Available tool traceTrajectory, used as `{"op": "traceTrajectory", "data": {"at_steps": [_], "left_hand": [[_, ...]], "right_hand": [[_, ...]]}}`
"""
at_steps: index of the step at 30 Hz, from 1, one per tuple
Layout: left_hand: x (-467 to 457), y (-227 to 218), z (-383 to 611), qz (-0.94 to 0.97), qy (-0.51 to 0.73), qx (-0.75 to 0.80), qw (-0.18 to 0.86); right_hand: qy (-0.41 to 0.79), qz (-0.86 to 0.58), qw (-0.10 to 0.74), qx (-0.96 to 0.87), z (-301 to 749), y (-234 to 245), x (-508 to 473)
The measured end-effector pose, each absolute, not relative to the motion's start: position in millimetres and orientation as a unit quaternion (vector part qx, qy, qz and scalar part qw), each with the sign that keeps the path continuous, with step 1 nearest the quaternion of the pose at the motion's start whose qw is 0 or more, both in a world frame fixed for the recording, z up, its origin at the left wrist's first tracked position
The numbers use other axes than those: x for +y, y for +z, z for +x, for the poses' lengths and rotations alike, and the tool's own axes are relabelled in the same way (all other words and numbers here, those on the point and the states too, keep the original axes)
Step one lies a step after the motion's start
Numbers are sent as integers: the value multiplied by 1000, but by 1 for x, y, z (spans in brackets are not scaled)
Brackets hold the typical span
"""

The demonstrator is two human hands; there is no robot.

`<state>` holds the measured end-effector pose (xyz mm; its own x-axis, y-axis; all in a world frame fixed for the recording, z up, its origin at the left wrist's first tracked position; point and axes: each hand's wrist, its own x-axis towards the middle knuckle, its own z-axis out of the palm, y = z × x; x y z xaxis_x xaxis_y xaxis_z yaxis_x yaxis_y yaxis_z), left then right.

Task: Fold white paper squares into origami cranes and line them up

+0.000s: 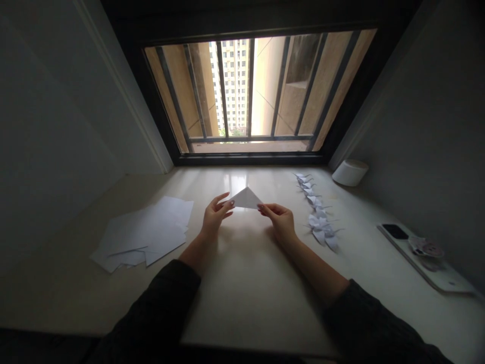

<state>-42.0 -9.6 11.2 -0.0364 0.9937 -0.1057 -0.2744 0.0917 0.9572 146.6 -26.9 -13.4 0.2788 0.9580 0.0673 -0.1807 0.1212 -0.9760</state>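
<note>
One pale counter (242, 298) lay beneath two dark-sleeved arms (157, 301), stretched forward and angled inward. White sheets (151, 227) spread beside the left arm. The left hand (214, 216), fingers fanned, gripped one corner of a paper triangle (247, 198); the right hand (281, 220), back upward, pinched the opposite corner. The triangle spanned the gap between, apex away.
</note>
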Motion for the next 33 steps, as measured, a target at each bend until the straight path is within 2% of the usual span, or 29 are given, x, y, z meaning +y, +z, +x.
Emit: {"op": "traceTrajectory", "data": {"at_steps": [3, 9, 20, 33], "left_hand": [[-12, 14, -40, 408, 539, 453, 582], [-15, 8, -34, 398, 576, 478, 530], [-19, 8, -26, 361, 606, 506, 497], [-21, 8, -25, 395, 620, 497, 462]], "right_hand": [[450, -483, 616, -430, 144, -10, -30], [460, -474, 610, -437, 139, -6, -34], [486, -455, 623, -412, 137, -9, -35], [455, -433, 648, -432, 132, -11, -34]]}}
